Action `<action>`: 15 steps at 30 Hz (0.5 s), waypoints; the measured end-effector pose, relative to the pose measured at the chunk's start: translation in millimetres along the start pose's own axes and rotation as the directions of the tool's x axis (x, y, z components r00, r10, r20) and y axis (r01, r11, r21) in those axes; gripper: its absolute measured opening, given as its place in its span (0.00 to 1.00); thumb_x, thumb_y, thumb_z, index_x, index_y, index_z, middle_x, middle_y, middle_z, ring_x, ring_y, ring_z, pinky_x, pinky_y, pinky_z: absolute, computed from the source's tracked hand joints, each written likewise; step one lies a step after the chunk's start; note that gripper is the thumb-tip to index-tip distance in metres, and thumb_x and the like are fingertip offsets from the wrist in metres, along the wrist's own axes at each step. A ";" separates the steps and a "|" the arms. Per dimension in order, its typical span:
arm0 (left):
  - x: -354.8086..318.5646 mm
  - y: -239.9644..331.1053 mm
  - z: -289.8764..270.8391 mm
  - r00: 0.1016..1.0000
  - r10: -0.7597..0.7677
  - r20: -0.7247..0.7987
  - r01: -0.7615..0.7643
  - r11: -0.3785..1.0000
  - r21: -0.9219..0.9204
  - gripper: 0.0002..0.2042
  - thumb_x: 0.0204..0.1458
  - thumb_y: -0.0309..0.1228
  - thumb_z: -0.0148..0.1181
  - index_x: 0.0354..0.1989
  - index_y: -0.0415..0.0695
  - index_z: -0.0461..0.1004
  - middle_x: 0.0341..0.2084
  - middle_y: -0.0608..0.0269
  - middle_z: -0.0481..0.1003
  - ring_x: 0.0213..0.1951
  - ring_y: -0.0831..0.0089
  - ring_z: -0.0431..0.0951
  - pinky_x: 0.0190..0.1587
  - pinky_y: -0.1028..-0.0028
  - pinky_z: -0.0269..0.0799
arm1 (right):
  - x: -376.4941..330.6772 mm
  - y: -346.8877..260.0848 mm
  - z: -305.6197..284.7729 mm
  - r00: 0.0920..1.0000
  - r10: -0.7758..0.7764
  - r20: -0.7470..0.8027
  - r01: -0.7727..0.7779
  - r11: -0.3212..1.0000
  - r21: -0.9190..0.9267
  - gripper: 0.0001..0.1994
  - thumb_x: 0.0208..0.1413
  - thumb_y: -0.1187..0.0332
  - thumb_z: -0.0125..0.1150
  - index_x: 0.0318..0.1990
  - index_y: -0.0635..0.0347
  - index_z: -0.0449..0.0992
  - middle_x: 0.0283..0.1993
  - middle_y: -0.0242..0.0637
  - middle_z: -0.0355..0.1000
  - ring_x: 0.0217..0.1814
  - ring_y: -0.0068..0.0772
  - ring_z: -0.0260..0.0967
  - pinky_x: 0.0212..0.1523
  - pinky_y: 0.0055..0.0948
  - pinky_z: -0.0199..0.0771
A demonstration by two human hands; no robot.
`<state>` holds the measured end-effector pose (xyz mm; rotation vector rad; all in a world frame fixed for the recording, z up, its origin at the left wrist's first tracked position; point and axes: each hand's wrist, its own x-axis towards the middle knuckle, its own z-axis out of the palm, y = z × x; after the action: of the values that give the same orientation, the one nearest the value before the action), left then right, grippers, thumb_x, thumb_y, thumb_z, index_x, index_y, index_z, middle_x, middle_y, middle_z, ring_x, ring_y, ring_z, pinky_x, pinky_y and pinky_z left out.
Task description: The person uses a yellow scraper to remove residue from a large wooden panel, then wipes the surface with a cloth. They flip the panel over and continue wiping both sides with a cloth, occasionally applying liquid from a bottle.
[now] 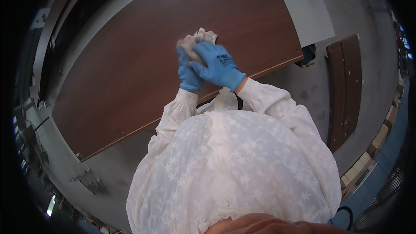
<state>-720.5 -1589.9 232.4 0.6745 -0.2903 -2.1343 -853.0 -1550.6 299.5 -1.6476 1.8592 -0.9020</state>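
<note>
Over the brown table [260,17], inside its near edge, the left hand [187,73] and right hand [215,64] clasp a pale cloth [188,46], fingers partly curled, seemingly bunching it, the next move calling for steady pressure.

Left hand [189,71] and right hand [216,64] over a board [130,60], with a cloth [209,37] between them
The person [229,160] is at the board's near side, the cloth reaching farther in than the fingers; past the board's right end, across a strip of floor [314,86], is a panel [344,91], with boxes [378,141] in a row farther right; a small stand [89,181] is on the floor near the board's near left corner
</note>
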 end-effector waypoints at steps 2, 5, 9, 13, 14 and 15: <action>1.9 7.5 -2.2 0.998 -0.042 0.036 0.028 0.944 0.329 0.30 0.74 0.59 0.41 0.65 0.45 0.69 0.59 0.61 0.75 0.60 0.66 0.76 0.67 0.63 0.70 | -1.1 10.2 10.0 0.940 0.287 0.187 -0.326 0.916 0.233 0.25 0.63 0.55 0.63 0.64 0.58 0.75 0.64 0.51 0.75 0.63 0.56 0.76 0.61 0.46 0.78; 7.1 16.8 -11.5 0.988 -0.128 0.083 0.104 0.962 0.251 0.29 0.72 0.57 0.48 0.63 0.43 0.71 0.55 0.62 0.77 0.57 0.65 0.77 0.65 0.62 0.71 | 0.4 30.6 20.9 0.965 0.253 0.070 -0.262 0.936 0.235 0.24 0.64 0.59 0.62 0.65 0.56 0.75 0.62 0.52 0.76 0.62 0.57 0.76 0.63 0.45 0.77; 3.4 13.1 -19.9 0.973 -0.220 0.066 0.223 0.974 -0.038 0.24 0.68 0.47 0.61 0.64 0.44 0.70 0.55 0.61 0.78 0.59 0.62 0.77 0.63 0.60 0.75 | -0.4 49.7 23.5 0.850 0.411 0.329 -0.495 0.410 0.766 0.21 0.71 0.62 0.58 0.65 0.64 0.74 0.60 0.46 0.78 0.60 0.41 0.78 0.63 0.38 0.77; 2.1 -1.4 -14.8 0.984 -0.158 -0.084 0.160 0.987 0.013 0.23 0.64 0.35 0.67 0.63 0.43 0.69 0.54 0.55 0.77 0.53 0.61 0.82 0.54 0.62 0.84 | -0.9 48.0 20.0 0.751 0.456 0.477 -0.584 0.122 0.803 0.24 0.73 0.58 0.57 0.65 0.68 0.73 0.59 0.45 0.78 0.58 0.37 0.78 0.61 0.36 0.79; 4.9 -4.7 -12.4 0.980 -0.122 -0.159 0.129 0.991 0.032 0.22 0.64 0.35 0.67 0.63 0.43 0.70 0.53 0.55 0.77 0.53 0.62 0.82 0.53 0.62 0.84 | 0.7 46.0 18.3 0.770 0.496 0.403 -0.592 0.319 0.740 0.27 0.71 0.54 0.60 0.67 0.68 0.72 0.58 0.48 0.79 0.58 0.38 0.79 0.59 0.38 0.81; 7.7 -7.7 -10.2 0.986 -0.063 -0.155 0.070 0.997 0.039 0.21 0.63 0.35 0.68 0.62 0.43 0.71 0.53 0.55 0.77 0.53 0.63 0.82 0.53 0.62 0.85 | 3.2 45.2 14.3 0.776 0.482 0.406 -0.605 0.391 0.693 0.28 0.70 0.54 0.61 0.67 0.67 0.72 0.58 0.48 0.79 0.58 0.40 0.79 0.59 0.38 0.81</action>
<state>-723.7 -1591.1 217.9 0.8801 -0.2344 -2.1302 -872.8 -1553.6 256.4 -0.4406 1.3741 -1.0428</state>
